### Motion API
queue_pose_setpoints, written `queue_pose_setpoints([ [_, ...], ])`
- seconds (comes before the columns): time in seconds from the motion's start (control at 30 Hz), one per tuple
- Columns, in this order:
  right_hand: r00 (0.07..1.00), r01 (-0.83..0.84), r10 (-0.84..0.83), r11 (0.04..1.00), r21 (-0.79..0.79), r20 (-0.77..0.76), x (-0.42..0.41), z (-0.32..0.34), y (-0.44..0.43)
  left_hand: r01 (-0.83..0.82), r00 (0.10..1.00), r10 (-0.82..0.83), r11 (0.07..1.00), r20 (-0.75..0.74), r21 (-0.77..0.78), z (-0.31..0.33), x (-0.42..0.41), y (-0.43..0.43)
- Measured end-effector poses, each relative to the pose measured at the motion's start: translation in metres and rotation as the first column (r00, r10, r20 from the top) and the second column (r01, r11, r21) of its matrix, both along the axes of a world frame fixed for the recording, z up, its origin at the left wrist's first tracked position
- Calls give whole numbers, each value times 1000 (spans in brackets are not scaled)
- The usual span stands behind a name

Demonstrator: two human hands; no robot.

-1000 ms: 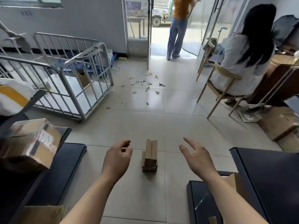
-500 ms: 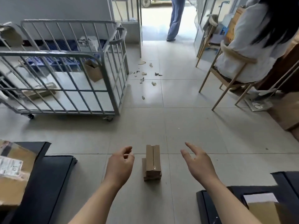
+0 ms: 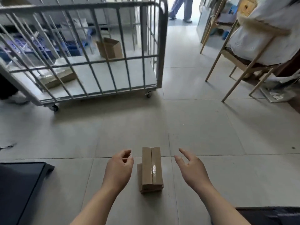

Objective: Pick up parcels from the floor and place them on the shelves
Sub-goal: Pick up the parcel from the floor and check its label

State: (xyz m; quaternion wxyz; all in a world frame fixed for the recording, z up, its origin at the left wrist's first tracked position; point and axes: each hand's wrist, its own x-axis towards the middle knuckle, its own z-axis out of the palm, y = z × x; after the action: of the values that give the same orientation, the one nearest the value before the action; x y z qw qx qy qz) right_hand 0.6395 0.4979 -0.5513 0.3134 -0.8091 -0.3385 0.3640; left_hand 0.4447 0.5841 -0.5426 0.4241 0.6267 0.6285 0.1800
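A small brown cardboard parcel, taped along its top seam, lies on the grey tiled floor low in the middle of the view. My left hand hovers just left of it, fingers loosely curled, holding nothing. My right hand hovers to the right of the parcel, fingers spread, a short gap from the box. Neither hand touches it.
A grey metal cage trolley on wheels stands at the upper left with boxes inside. A person sits on a wooden chair at the upper right. Dark shelf boards lie at the lower left and lower right. Another person's legs stand in the doorway.
My view has dropped and moved closer to the floor and the trolley. Both hands have come down nearer the parcel's sides. The parcel has stayed put.
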Motion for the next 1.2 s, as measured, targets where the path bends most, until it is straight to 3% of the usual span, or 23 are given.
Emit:
queue_pose_setpoints([
  [0.33, 999, -11, 9, 999, -52, -47, 5, -173, 38, -56, 998, 55, 994, -12, -90, -177, 23, 25],
  [0.63, 995, -24, 19, 998, -58, -101, 4, -272, 70, -45, 999, 45, 978, -4, -204, -281, 39, 43],
  [0.9, 970, 4, -25, 996, -87, -241, -5, -315, 81, 10, 993, 27, 953, 117, -303, -324, 47, 49],
  [1.2, 960, -43, 19, 996, -82, -280, -10, -318, 82, 47, 973, 22, 955, 230, -292, -325, 47, 45],
])
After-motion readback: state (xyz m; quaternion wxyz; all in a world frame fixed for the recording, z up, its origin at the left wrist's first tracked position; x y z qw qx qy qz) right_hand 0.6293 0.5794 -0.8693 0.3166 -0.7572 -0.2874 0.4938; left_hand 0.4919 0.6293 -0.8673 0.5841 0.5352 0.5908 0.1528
